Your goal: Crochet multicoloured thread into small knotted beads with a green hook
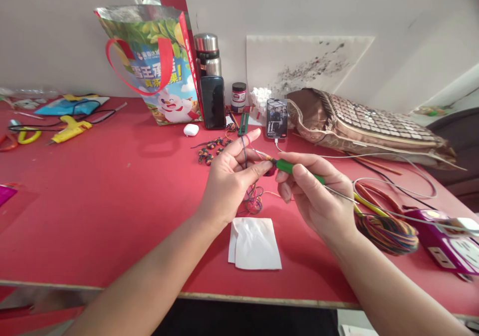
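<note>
head view: right hand (318, 191) is clamping a slim green-handled tool (286, 166) between thumb and fingers, its tip end pointing at the left hand (235, 171); left hand is pinching thin multicolour cord (245, 149) at that end, a strand crossing its raised index finger, loose cord tangling below on the red tabletop (168, 201). hands are sitting close, can't tell if touching. folded white tissue (258, 243) is lying below them, nearer the tabletop's front edge; coiled multicolour cord hank (387, 233) is resting just right of the right hand, beside a purple-and-white power socket (445, 238)
</note>
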`<action>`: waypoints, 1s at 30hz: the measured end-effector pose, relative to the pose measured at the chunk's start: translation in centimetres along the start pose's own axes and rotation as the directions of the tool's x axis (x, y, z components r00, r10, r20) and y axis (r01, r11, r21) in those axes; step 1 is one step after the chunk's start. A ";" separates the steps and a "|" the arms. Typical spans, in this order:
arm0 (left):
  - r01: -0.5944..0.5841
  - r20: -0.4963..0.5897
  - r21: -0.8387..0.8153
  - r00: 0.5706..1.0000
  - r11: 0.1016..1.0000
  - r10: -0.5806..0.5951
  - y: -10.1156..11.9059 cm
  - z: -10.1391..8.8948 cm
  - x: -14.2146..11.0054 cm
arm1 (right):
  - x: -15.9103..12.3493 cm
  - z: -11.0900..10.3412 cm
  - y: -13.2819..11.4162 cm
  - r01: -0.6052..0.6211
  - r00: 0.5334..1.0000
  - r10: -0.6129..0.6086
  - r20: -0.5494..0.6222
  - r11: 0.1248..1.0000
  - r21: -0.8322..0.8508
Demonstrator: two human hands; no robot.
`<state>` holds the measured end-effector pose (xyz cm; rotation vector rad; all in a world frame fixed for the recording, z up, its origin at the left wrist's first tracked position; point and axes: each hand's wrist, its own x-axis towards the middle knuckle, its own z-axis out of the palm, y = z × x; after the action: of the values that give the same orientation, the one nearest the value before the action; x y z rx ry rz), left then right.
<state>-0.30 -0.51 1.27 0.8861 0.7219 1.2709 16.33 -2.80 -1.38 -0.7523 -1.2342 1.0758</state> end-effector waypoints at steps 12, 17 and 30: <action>-0.075 -0.063 0.172 0.994 0.982 0.087 -0.5 0.8 -0.7 | -0.8 1.1 0.4 0.119 0.982 -0.168 -0.083 0.902 -0.416; -0.045 -0.075 0.112 0.996 0.993 0.054 -0.6 1.0 -0.5 | -1.6 1.7 1.1 0.242 0.947 -0.317 -0.045 0.799 -0.550; 0.025 -0.009 -0.073 1.000 0.997 -0.026 0.5 -0.1 0.2 | -0.8 1.3 0.9 0.082 0.993 -0.079 -0.084 0.996 0.034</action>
<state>-0.58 -0.22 1.64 0.8094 0.6879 1.2717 14.91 -3.38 -2.20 -0.7055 -1.1619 0.9899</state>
